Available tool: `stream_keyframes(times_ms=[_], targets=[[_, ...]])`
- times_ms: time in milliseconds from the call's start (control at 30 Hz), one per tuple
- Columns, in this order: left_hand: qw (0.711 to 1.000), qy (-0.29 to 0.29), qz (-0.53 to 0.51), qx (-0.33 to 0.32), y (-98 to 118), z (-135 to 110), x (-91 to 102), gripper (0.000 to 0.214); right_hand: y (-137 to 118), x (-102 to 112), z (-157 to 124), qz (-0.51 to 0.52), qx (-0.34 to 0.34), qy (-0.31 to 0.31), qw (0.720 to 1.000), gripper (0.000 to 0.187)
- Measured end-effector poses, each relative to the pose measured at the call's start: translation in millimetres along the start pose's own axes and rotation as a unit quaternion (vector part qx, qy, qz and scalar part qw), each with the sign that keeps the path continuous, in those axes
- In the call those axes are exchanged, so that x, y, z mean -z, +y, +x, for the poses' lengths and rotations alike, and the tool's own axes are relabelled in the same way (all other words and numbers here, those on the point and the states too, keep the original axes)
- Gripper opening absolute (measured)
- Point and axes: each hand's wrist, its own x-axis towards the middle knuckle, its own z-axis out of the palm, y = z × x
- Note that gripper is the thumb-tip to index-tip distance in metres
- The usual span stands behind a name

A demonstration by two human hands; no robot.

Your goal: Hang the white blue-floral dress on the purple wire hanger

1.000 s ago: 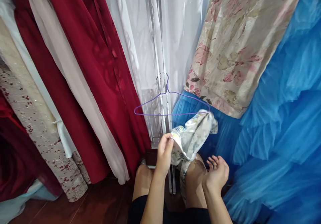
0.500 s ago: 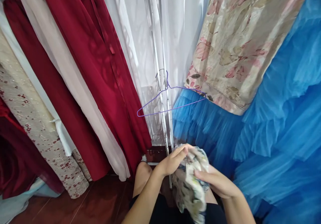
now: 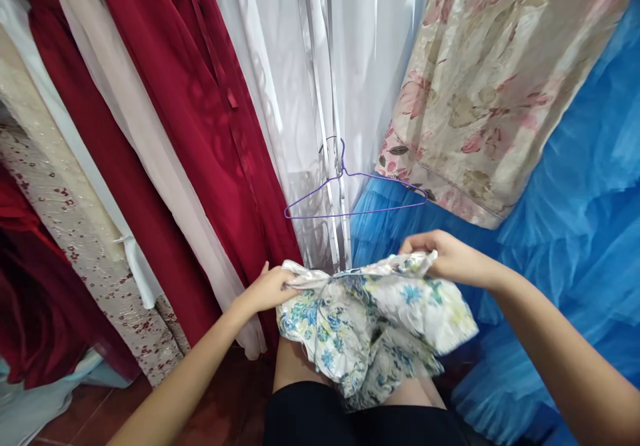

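A floral garment [image 3: 345,326], white with blue and yellow-green flowers, is stretched between my hands above my lap. My left hand [image 3: 270,289] is closed on its upper left edge. At the upper right edge, my right hand [image 3: 435,253] pinches the cloth. The garment's lower part hangs in loose folds over my legs, so its exact kind cannot be told. Just beyond it, a bare purple wire hanger [image 3: 355,196] hangs by its hook at the white metal stand [image 3: 333,113].
Dark red dresses [image 3: 200,133] and pale ones hang on the left, white fabric [image 3: 370,53] behind the stand. On the right hang a pink-flowered beige garment [image 3: 480,99] and blue ruffled tulle [image 3: 565,286]. Reddish tiles [image 3: 115,413] cover the floor.
My hands have moved apart, left hand leftward and right hand up and rightward. The floral garment has gone from a bunched bundle to spread wide between them.
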Motion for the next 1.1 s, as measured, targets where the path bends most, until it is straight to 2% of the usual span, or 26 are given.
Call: stream_keyframes(times_ms=[67, 133, 200, 267, 367, 433, 533, 600, 767, 833, 967, 1033, 1100], targets=[[0.997, 0.074, -0.029, 0.025, -18, 2, 15.1, 0.028, 15, 8, 30, -0.047, 0.036, 0.027, 0.998, 0.033], [0.986, 0.158, -0.052, 0.016, -31, 10, 28.9, 0.029, 32, 12, 61, -0.076, 0.063, 0.078, 0.992, 0.055], [0.974, 0.211, -0.086, 0.002, -39, 24, 41.9, 0.029, 47, 13, 89, -0.101, 0.084, 0.131, 0.983, 0.067], [0.965, 0.224, -0.137, 0.004, -45, 39, 53.0, 0.028, 56, 11, 111, -0.118, 0.098, 0.154, 0.976, 0.057], [0.954, 0.239, -0.181, 0.019, -52, 59, 64.3, 0.029, 62, 5, 127, -0.132, 0.099, 0.153, 0.974, 0.024], [0.947, 0.262, -0.187, 0.027, -56, 68, 68.2, 0.031, 61, -1, 127, -0.150, 0.088, 0.160, 0.972, 0.015], [0.939, 0.276, -0.200, 0.038, -58, 78, 70.1, 0.033, 56, -8, 117, -0.180, 0.070, 0.173, 0.966, 0.013], [0.943, 0.255, -0.209, 0.044, -58, 82, 69.2, 0.034, 52, -10, 109, -0.200, 0.056, 0.186, 0.960, 0.014], [0.959, 0.160, -0.230, 0.042, -50, 81, 66.8, 0.037, 41, -12, 93, -0.247, 0.030, 0.206, 0.946, 0.014], [0.962, 0.151, -0.225, 0.037, -47, 77, 71.3, 0.034, 36, -14, 91, -0.270, 0.027, 0.203, 0.941, 0.014], [0.960, 0.197, -0.198, 0.030, -37, 73, 93.8, 0.025, 28, -22, 89, -0.298, 0.014, 0.206, 0.932, 0.014], [0.960, 0.224, -0.168, -0.007, -27, 76, 106.0, 0.018, 24, -29, 89, -0.268, 0.021, 0.195, 0.943, 0.013], [0.960, 0.234, -0.135, -0.074, -14, 83, 113.5, 0.013, 20, -37, 86, -0.219, 0.042, 0.179, 0.958, 0.012]])
